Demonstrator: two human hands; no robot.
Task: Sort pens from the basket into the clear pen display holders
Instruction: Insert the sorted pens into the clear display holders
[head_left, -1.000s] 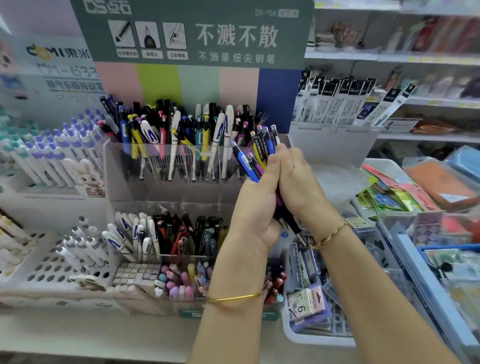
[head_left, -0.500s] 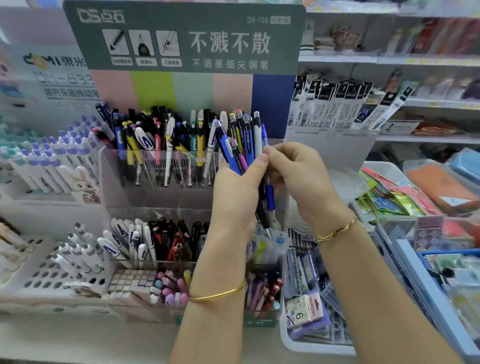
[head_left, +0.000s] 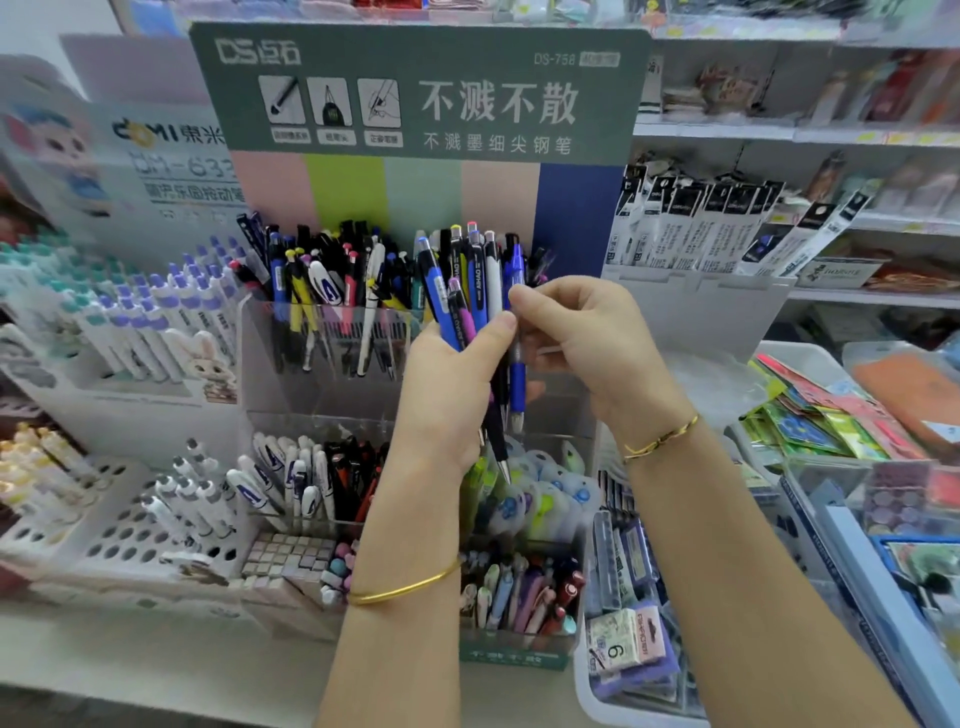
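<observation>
Though the holder (head_left: 322, 364) is part-filled, pens (head_left: 470, 291) are gripped by the left hand (head_left: 447, 395), a blue pen (head_left: 517, 384) pinched by the right hand (head_left: 587, 343).

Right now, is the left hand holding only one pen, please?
No, the left hand grips a bundle of several pens while the right hand pinches one blue pen.

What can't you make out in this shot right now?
Head view:
- Held pens: lower barrels hidden by left hand.
- Top holder: right section behind right hand.
- Shelf goods, upper right: blurred.
- Hanging packs: print too small.
</observation>
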